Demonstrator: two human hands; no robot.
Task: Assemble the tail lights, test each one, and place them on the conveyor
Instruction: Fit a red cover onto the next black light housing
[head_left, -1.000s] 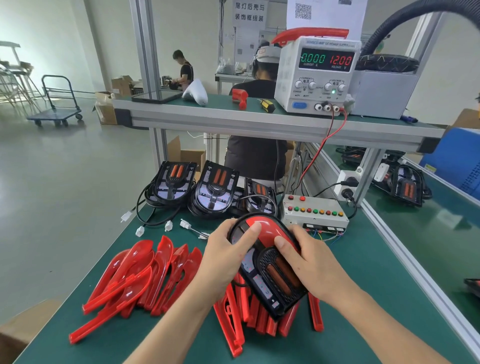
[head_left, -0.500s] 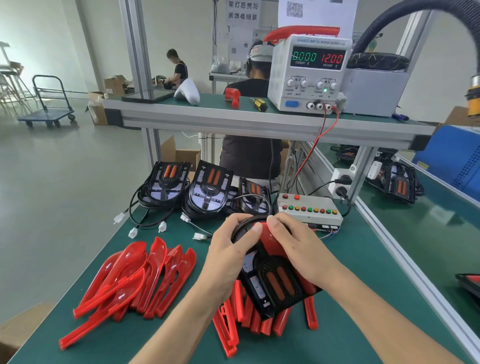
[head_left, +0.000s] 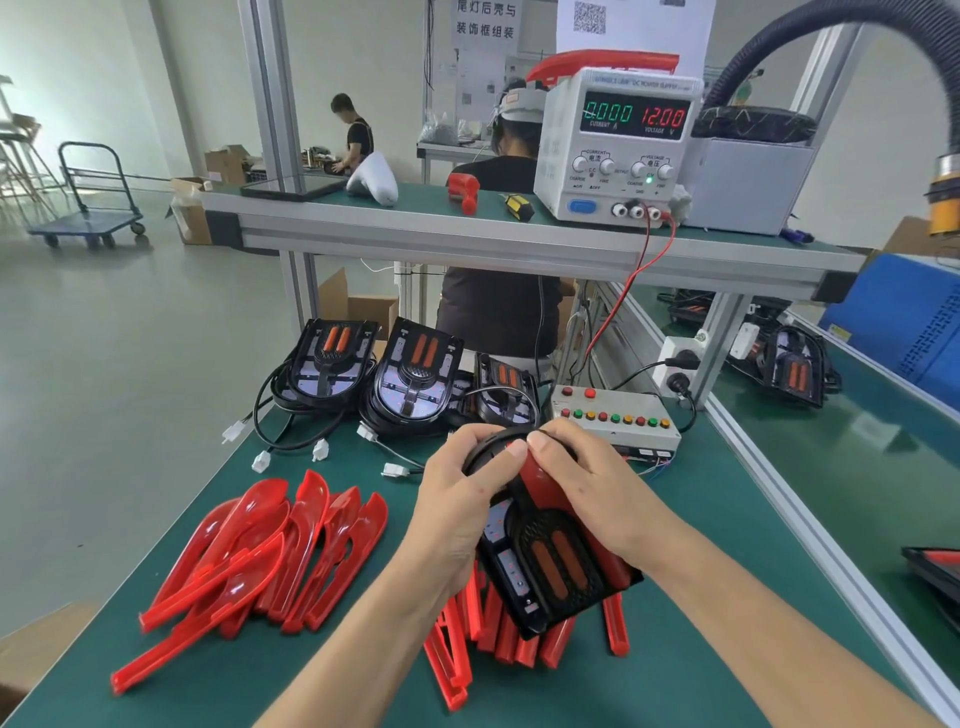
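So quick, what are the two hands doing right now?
Left hand: curled round the tail light, holding it.
Right hand: gripping the same tail light, fingertips pressing on its red lens.

Tail light housings behind the held tail light (head_left: 545, 561): three (head_left: 415, 374)
Power supply (head_left: 618, 145): one
Button test box (head_left: 615, 418): one

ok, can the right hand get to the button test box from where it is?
Probably yes. The test box sits just beyond the right hand with nothing between, but that hand grips the tail light and would have to release it.
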